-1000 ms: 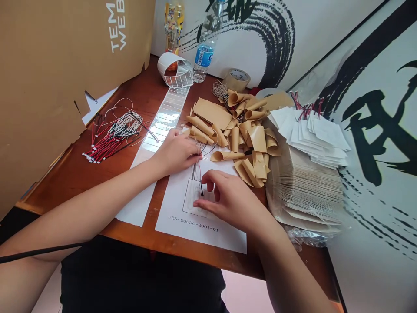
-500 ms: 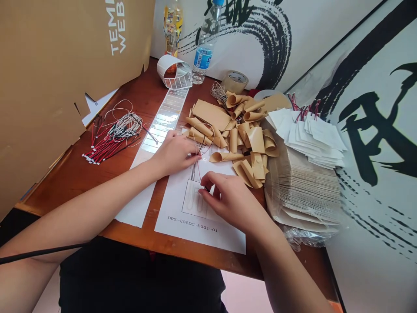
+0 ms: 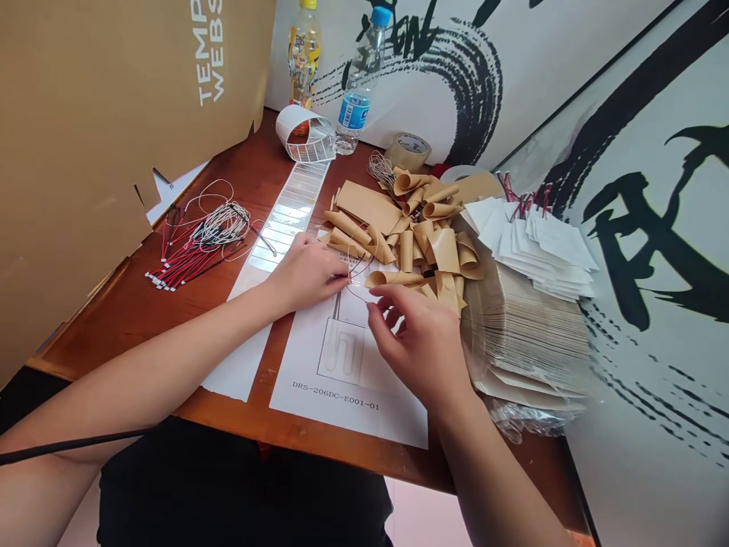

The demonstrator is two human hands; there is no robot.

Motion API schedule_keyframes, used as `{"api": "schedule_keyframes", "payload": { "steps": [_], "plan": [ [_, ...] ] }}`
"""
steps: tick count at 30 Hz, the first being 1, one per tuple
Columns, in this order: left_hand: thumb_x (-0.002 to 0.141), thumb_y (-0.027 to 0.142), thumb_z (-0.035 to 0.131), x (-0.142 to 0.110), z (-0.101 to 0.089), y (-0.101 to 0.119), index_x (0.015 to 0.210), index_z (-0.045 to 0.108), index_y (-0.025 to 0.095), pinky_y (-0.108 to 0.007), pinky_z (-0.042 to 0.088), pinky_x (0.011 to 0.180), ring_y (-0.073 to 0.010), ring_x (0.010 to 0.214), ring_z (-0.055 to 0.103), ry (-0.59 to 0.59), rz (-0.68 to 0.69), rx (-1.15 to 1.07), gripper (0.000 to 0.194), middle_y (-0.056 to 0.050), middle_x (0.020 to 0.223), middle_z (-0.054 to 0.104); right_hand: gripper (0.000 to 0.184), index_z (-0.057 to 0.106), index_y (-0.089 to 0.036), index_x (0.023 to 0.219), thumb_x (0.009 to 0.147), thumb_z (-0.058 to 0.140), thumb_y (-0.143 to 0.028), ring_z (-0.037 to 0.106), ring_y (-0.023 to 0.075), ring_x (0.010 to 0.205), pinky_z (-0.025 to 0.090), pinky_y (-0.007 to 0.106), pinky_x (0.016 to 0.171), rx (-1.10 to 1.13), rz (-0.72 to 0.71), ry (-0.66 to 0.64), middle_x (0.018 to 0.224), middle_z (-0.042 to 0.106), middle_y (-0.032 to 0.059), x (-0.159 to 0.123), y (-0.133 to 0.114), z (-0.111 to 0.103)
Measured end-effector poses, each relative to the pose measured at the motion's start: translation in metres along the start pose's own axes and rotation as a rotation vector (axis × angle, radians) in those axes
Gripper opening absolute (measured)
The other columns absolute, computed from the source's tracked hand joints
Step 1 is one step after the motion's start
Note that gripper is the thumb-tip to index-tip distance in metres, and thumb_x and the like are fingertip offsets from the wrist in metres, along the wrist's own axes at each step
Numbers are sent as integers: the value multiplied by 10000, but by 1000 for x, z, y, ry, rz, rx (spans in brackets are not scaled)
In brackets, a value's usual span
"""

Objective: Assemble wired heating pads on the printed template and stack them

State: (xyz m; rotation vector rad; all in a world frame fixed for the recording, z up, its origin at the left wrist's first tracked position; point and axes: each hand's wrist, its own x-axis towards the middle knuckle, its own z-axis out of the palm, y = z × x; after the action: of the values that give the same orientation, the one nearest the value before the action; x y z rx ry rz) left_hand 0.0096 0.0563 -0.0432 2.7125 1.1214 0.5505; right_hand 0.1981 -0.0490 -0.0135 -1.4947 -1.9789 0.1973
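Note:
A thin wire (image 3: 358, 295) with dark and reddish stretches runs between my two hands, its loose loops rising in front of the brown paper pieces. My left hand (image 3: 313, 275) pinches one part of it above the upper end of a printed sheet (image 3: 353, 416). To the right, my right hand (image 3: 421, 334) has thumb and forefinger closed on the other part; the tip it grips is mostly hidden by the fingers. A rectangle with a winding line inside is drawn on the sheet, below both hands.
Brown rolled paper pieces (image 3: 405, 251) lie beyond my hands. A bundle of wires (image 3: 219, 228) rests at left, beside a label strip (image 3: 293, 197). Stacked brown sheets (image 3: 529, 334) in plastic, topped by white pieces (image 3: 529, 235), stand right. Two bottles (image 3: 354, 114) and tape (image 3: 408, 152) are behind.
My right hand has moved up and to the right, away from the drawn rectangle, drawing the wire with it. My left hand stays nearly in place, still pinching.

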Motion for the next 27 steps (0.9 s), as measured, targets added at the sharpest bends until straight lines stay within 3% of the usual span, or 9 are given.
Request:
{"api": "schedule_keyframes", "payload": {
  "steps": [7, 13, 19, 27],
  "plan": [
    [961, 301, 605, 0, 2, 0, 718, 698, 206, -426, 301, 825, -227, 831, 649, 16, 7, 9, 277, -32, 783, 778, 112, 685, -218, 871, 953, 619, -257, 628, 170, 654, 433, 302, 602, -61, 13, -65, 842, 717, 44, -2, 5, 11],
    [963, 314, 601, 1, 0, 2, 745, 711, 204, -426, 296, 818, -240, 840, 654, 7, 4, 34, 268, -43, 795, 771, 167, 688, -219, 848, 957, 562, -217, 619, 194, 741, 474, 322, 655, -71, -32, 80, 857, 647, 68, 1, -2, 22],
    [965, 328, 591, 1, 0, 3, 719, 695, 202, -424, 286, 792, -235, 809, 641, 22, 22, 51, 295, -44, 771, 764, 153, 654, -242, 856, 971, 555, -224, 614, 195, 787, 500, 335, 691, 70, -72, 160, 864, 626, 51, 3, -9, 25],
    [965, 307, 593, 0, 1, 2, 770, 738, 209, -432, 290, 807, -231, 817, 643, 29, 42, 49, 262, -39, 792, 783, 139, 503, -262, 790, 901, 581, -230, 582, 180, 711, 489, 341, 673, 212, 24, 268, 740, 616, -2, 6, -11, 24]
  ]
}}
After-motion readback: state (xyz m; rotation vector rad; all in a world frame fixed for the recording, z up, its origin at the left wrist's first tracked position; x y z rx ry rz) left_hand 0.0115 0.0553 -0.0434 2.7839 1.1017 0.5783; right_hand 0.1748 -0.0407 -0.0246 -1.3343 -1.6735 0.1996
